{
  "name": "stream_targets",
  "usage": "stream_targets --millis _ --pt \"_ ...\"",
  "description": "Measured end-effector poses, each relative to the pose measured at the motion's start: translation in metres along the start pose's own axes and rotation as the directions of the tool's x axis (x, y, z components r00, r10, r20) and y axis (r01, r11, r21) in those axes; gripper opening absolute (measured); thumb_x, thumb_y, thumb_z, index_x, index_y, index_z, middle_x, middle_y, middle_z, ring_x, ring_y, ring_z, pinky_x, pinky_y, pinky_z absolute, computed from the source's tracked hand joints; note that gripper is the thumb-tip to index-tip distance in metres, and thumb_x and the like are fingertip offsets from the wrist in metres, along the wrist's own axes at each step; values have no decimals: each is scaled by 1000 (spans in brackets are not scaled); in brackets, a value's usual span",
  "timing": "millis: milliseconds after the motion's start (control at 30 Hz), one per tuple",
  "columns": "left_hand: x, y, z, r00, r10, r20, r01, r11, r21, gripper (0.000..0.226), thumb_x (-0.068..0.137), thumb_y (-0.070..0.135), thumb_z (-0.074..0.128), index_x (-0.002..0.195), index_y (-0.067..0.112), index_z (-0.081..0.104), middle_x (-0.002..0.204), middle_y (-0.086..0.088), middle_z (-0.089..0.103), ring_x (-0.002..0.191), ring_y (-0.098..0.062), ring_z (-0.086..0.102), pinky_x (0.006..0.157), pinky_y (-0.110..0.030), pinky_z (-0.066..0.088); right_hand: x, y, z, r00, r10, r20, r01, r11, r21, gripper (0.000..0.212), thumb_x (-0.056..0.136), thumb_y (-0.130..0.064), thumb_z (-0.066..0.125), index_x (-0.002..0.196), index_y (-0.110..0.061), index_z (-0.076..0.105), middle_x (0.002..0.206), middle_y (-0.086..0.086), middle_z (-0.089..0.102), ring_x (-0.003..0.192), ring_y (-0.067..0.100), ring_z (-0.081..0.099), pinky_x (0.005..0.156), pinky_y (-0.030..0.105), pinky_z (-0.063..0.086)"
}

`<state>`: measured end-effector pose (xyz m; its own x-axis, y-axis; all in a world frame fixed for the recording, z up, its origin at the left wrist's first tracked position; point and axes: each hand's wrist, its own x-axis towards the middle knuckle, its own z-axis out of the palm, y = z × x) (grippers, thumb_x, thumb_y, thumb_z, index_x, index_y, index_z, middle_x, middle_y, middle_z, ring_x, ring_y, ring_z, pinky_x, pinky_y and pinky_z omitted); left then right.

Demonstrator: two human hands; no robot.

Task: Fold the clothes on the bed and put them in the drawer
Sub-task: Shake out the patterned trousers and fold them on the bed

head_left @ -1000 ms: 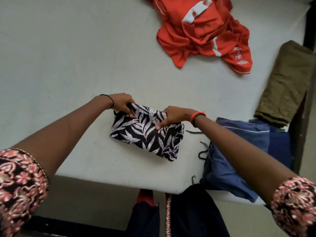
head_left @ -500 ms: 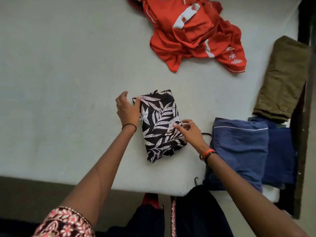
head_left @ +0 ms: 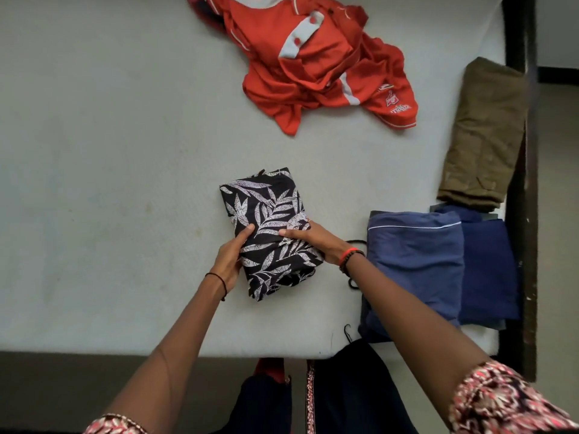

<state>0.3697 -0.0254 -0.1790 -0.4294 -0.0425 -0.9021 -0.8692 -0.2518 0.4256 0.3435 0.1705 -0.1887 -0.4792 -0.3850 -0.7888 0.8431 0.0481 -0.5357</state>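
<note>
Moved: we see both hands slid to the nearer half of the leaf-print bundle (head_left: 269,227), where half a second ago the left one was at its far left corner.
Left hand (head_left: 230,258): we see it gripping the bundle's left edge, thumb on top.
Right hand (head_left: 313,241): it clasps the right edge, thumb laid across the print; its fingers are hidden from us, perhaps tucked beneath.
Bundle: it lies folded lengthwise on the bed (head_left: 109,183), near the middle of the front edge.
Red shirt (head_left: 319,64): we find it crumpled at the far edge, well apart from the bundle.
Olive garment (head_left: 482,136): folded along the right edge.
Blue garment (head_left: 416,261): folded at the front right corner, just beside the right wrist, overlapping a darker blue piece (head_left: 488,270).
</note>
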Motion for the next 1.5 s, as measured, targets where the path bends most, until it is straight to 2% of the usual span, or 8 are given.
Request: stream_targets --millis 267,467,767,900,1033,1133,1367,1500 --pt "-49 25 35 986 -41 161 54 995 -79 50 84 40 64 126 15 57 114 -13 68 103 -31 66 83 -42 56 -60 -17 1 999 27 -36 -15 956 294 26 84 -13 68 108 -15 61 101 8 73 87 21 71 77 31 58" --pt "-80 62 103 921 -46 387 46 999 11 57 85 30 66 136 14 45 124 -15 63 112 -32 62 85 -41 55 -132 -39 -42 980 -120 -158 185 846 501 53 76 -6 70 126 -6 53 112 16 69 94 26 69 76 33 57" --pt "-75 109 315 768 -102 632 -89 961 263 38 93 19 54 130 11 50 97 -6 73 78 -17 71 68 -29 58 -210 -83 -200 832 -242 -499 480 767 427 71 66 -2 70 132 -8 46 116 15 67 98 27 68 74 34 57" --pt "-39 108 403 744 13 668 -214 952 220 36 91 20 59 125 12 52 111 -12 68 87 -20 69 79 -34 57 -209 -96 -290 740 -293 -605 565 758 325 77 65 -1 75 134 -10 42 118 15 66 100 28 67 74 38 57" --pt "20 76 443 851 138 507 -400 797 453 28 93 19 57 120 11 56 110 -6 62 85 -13 60 70 -28 50 -171 -74 -359 681 -191 -707 440 878 187 78 69 -1 78 137 -9 40 123 13 62 99 23 66 70 32 58" --pt "50 49 441 895 50 444 -378 615 692 20 93 28 58 109 15 60 102 -5 57 88 -17 51 61 -25 40 -149 -41 -384 629 -130 -767 323 940 106 62 79 0 69 134 -10 44 118 9 63 98 23 62 70 33 56" --pt "58 27 434 897 48 440 -372 620 691 38 94 29 56 123 5 55 108 -7 55 97 -21 51 64 -25 43 -129 -19 -403 507 -145 -849 250 968 -16 81 59 -16 78 133 -15 45 119 11 64 106 26 63 97 45 49" --pt "51 30 431 901 67 428 -394 539 745 41 94 30 56 125 4 54 118 -12 58 103 -24 55 79 -31 46 -137 -23 -384 387 -123 -914 105 990 -89 67 68 -26 63 132 -13 47 118 17 63 109 32 60 100 44 45"
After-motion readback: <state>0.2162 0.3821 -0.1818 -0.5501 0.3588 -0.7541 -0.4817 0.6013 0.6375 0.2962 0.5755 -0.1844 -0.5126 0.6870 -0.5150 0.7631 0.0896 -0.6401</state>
